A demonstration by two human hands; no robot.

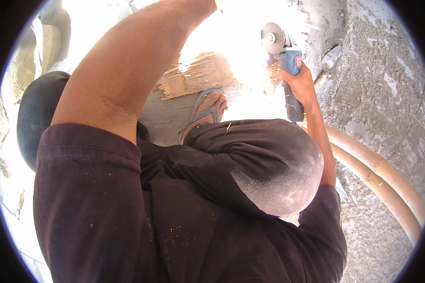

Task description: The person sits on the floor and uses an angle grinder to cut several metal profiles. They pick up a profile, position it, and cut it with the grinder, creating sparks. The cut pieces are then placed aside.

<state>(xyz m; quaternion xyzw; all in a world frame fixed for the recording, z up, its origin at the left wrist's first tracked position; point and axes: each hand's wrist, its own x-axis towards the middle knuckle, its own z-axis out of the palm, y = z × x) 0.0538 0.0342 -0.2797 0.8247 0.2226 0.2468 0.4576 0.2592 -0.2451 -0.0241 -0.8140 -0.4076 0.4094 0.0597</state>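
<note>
My right hand (pixel 300 82) grips the body of a blue angle grinder (pixel 288 61), its grey disc (pixel 272 37) pointing up and away from me. My left arm reaches up across the view toward the top; the left hand itself is lost past the top edge in bright glare. Split bamboo strips (pixel 196 75) lie on the ground below the glare, beside my foot in a blue sandal (pixel 208 108). My bent knee in dusty dark trousers (pixel 274 165) fills the middle.
Two long bamboo poles (pixel 387 184) curve along the right over rough concrete ground (pixel 378 85). A dark rounded object (pixel 38 113) sits at the left. A stone-like lump (pixel 330 56) lies near the grinder.
</note>
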